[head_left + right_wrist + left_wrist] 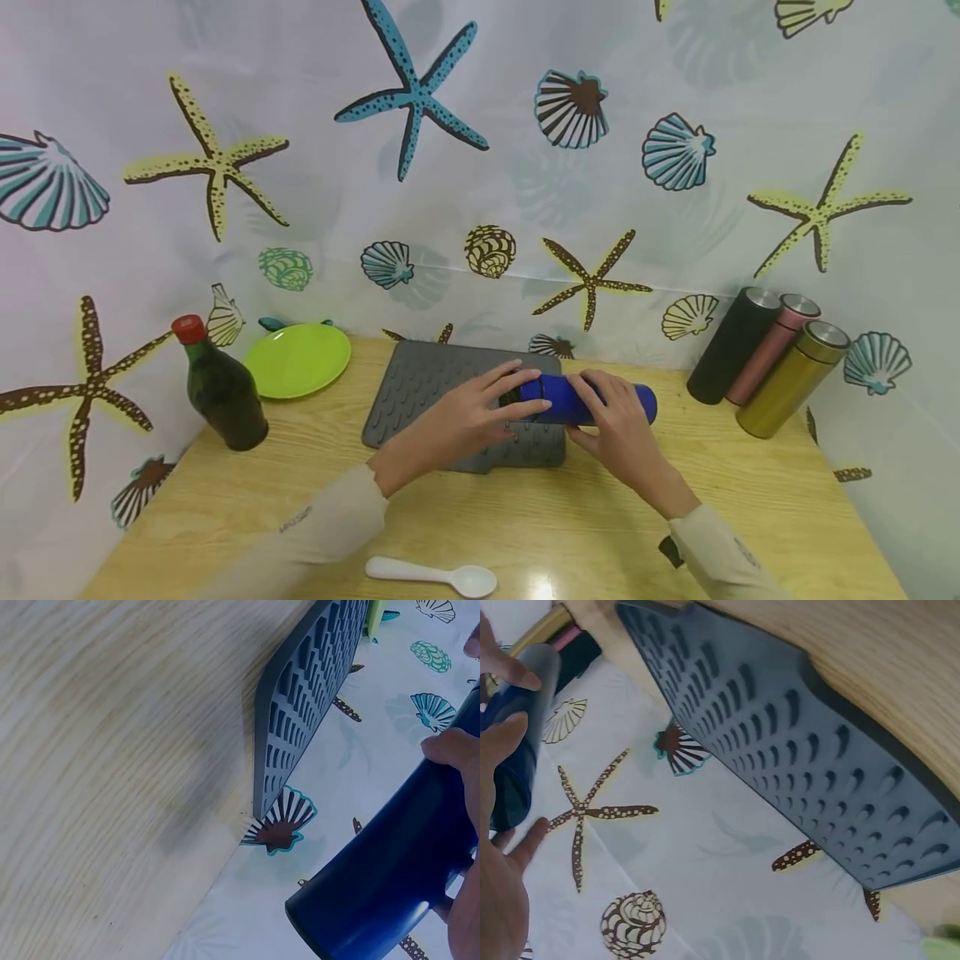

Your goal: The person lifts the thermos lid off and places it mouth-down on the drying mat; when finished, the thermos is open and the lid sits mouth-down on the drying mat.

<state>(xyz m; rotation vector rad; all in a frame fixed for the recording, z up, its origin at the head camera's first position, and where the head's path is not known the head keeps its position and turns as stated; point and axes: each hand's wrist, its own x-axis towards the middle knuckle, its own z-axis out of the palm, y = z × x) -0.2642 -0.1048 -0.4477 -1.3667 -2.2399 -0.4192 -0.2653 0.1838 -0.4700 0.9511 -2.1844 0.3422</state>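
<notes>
A blue thermos flask (558, 398) lies nearly level in the air above a dark grey ribbed mat (442, 367). My right hand (617, 421) grips its body, with the rounded base sticking out to the right. At the dark cap end, my left hand (480, 408) holds the flask between thumb and fingers. In the right wrist view, the flask (390, 862) shows its smooth blue body, with my right thumb on it. The left wrist view catches the flask (517, 750) at its edge, partly covered by fingers.
Black, pink and gold flasks, the gold one (791, 383) nearest, stand at the right. A dark green bottle (225, 392) with a red cap and a lime plate (300, 362) stand at the left. A white spoon (427, 575) lies in front. Shell-patterned cloth (480, 192) hangs behind.
</notes>
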